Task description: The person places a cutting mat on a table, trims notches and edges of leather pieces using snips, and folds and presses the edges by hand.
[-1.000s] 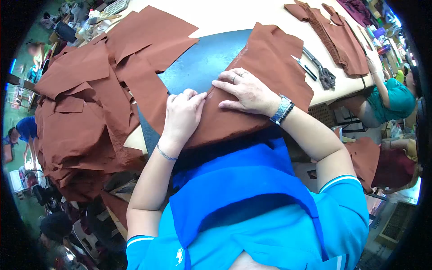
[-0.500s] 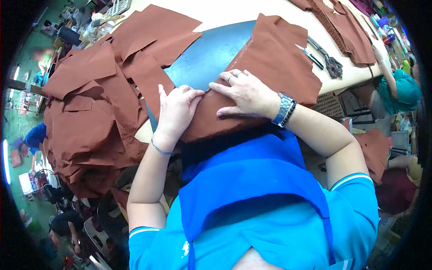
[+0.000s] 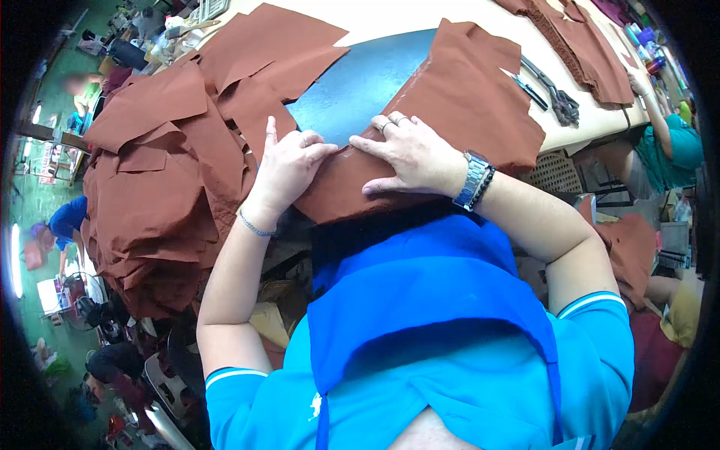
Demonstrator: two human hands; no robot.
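Note:
A reddish-brown sheet of cloth or thin leather [image 3: 465, 97] lies in front of me, partly over a dark, shiny board [image 3: 367, 71]. At the sheet's left edge, my left hand [image 3: 291, 171] has its thumb and index finger pinched together, its little finger raised. A fold or edge there appears to be between the fingertips, though they partly hide it. Flat on the same sheet rests my right hand [image 3: 416, 154], thumb and index finger apart, index tip close to the left fingertips. A pale line runs along the sheet's edge beside the board.
Many loose brown pieces [image 3: 150, 202] are heaped at the left, hanging over the table edge. Scissors [image 3: 551, 90] and a pen-like tool [image 3: 531, 91] lie right of the sheet on the pale table [image 3: 585, 135]. Another person's arm [image 3: 652, 101] reaches in at far right.
The view has shifted slightly, so the table things appear a little farther right. My left wrist and forearm have swung left; the right hand stays almost where it was.

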